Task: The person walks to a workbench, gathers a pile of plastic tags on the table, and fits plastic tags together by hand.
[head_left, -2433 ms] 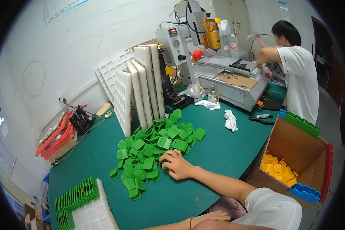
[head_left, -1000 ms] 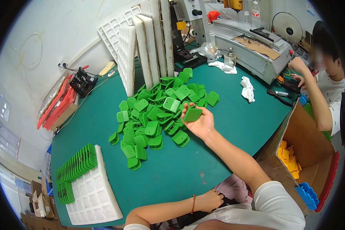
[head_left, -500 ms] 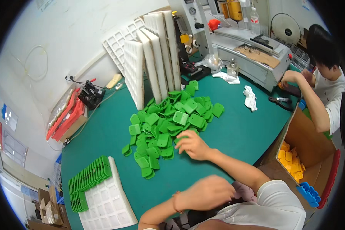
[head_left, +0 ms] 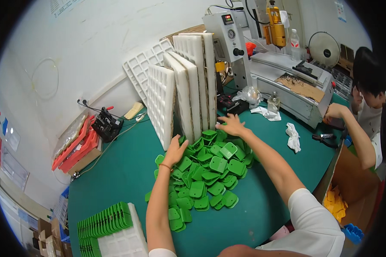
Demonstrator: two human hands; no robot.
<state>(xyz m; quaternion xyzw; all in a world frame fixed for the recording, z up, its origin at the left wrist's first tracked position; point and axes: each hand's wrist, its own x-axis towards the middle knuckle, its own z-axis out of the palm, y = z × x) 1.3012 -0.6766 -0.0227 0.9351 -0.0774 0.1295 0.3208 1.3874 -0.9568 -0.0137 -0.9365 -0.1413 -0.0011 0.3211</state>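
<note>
Well, the left hand (head_left: 174, 153) and the right hand (head_left: 232, 126) are both stretched out over the green table (head_left: 124, 167), at the far end of a big heap of green plastic clips (head_left: 209, 175). The heap sits in the middle of the table, right by the bottom of the standing white grid trays (head_left: 160, 100). The left hand is at the heap's far left side, thumb spread from the fingers. The right hand is wide at the far right side — it looks like it holds nothing. I can't tell if its fingertips touch a tray. By the table's near left edge lies another white grid tray (head_left: 120, 245), part filled with neat rows of clips (head_left: 105, 220). To me, this step looks like reaching round the heap's back. That calls for gentle hands — the trays stand very close.
</note>
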